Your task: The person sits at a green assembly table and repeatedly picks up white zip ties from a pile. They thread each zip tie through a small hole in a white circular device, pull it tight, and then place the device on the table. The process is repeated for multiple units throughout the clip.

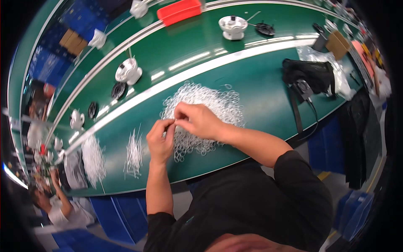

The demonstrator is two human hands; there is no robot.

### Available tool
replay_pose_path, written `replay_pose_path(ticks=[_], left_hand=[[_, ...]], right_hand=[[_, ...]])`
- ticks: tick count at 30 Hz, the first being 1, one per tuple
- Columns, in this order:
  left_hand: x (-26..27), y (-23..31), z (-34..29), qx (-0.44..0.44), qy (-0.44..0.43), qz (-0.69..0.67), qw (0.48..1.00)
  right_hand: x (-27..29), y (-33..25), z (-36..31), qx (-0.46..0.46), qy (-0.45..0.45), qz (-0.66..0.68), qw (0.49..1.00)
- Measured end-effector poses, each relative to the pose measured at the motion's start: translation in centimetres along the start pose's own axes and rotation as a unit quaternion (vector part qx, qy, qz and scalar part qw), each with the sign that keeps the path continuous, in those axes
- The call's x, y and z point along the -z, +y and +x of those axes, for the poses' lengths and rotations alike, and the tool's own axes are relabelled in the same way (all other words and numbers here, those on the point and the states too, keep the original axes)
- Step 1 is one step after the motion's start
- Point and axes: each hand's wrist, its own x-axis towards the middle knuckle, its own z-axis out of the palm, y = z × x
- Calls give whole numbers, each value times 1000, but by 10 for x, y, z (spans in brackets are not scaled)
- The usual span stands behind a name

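My left hand (160, 140) and my right hand (199, 119) meet fingertip to fingertip, both closed in a pinch. Whatever lies between their fingertips is too small and covered to make out. Beneath and behind them spreads a big heap of white looped strips (214, 98), which look like cable ties closed into rings. To the left of my left hand lies a small bunch of straight white strips (134, 155), apparently unlooped cable ties. Farther left is a larger bunch of straight strips (93, 157).
Beyond the green table's pale edge, a line carries white rounded housings (129, 71) with coiled black cables (265, 29). A red bin (179, 11) stands at the back. On the right lie a black bag (308, 72) and clear plastic. Another person (63, 210) works at far left.
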Motion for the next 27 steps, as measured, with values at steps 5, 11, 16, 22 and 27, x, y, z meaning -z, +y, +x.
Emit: replay_pose_path(ticks=[5, 11, 16, 22, 27], left_hand=[[-27, 20, 16, 168, -44, -243, 954], [-41, 20, 36, 188, -138, -340, 911], [-42, 21, 59, 234, -182, -381, 876], [-37, 32, 66, 282, -150, -443, 838], [-27, 32, 65, 242, -126, -548, 791]], right_hand=[[41, 2, -10, 80, 33, -58, 995], [72, 4, -3, 195, 8, -163, 967], [104, 6, 14, 225, -70, -181, 955], [203, 41, 74, 94, 309, -260, 910], [345, 166, 121, -334, 462, -200, 797]])
